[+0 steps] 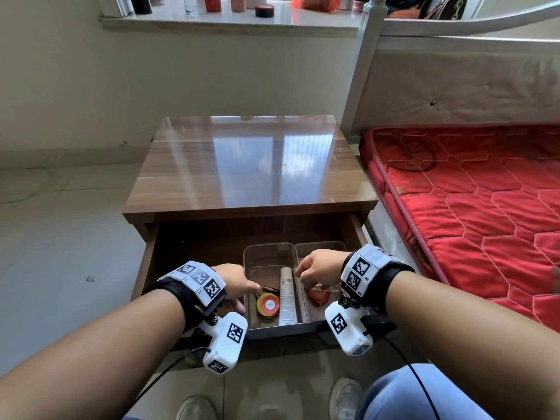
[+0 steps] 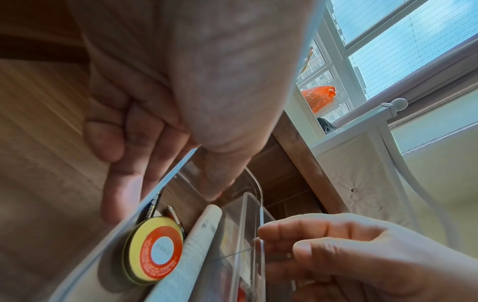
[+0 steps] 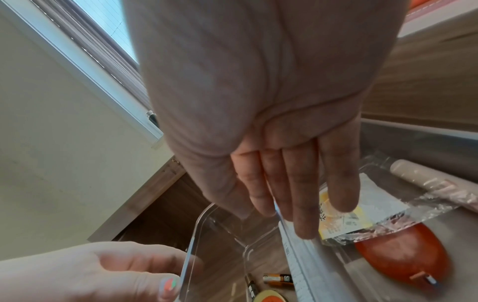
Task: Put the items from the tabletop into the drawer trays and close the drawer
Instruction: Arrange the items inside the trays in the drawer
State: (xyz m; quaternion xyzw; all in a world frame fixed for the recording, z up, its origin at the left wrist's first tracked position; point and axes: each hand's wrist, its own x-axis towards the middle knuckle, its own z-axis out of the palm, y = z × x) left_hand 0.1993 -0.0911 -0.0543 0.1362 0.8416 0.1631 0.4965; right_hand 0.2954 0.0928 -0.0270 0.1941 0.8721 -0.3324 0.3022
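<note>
The drawer point(image 1: 145, 268) of the wooden nightstand point(image 1: 248, 165) stands pulled out with two clear trays side by side in it. The left tray point(image 1: 269, 247) holds a yellow-and-orange round tin point(image 1: 268, 304) point(image 2: 157, 248), a white tube point(image 1: 287, 295) point(image 2: 199, 245) and batteries point(image 3: 278, 279). My left hand point(image 1: 233, 283) point(image 2: 121, 183) pinches its left wall, thumb inside. My right hand point(image 1: 318, 268) point(image 3: 284, 183) pinches its right wall, with the fingers down in the right tray point(image 1: 321, 244). That tray holds a red object point(image 1: 318, 295) point(image 3: 403, 253), a plastic packet point(image 3: 362, 208) and a roll point(image 3: 434, 181).
The nightstand top shows only reflections. A bed with a red mattress point(image 1: 485, 207) and white frame stands close on the right. A window sill point(image 1: 230, 19) with bottles runs along the far wall. Tiled floor lies to the left, and my shoes point(image 1: 197, 407) are below the drawer front.
</note>
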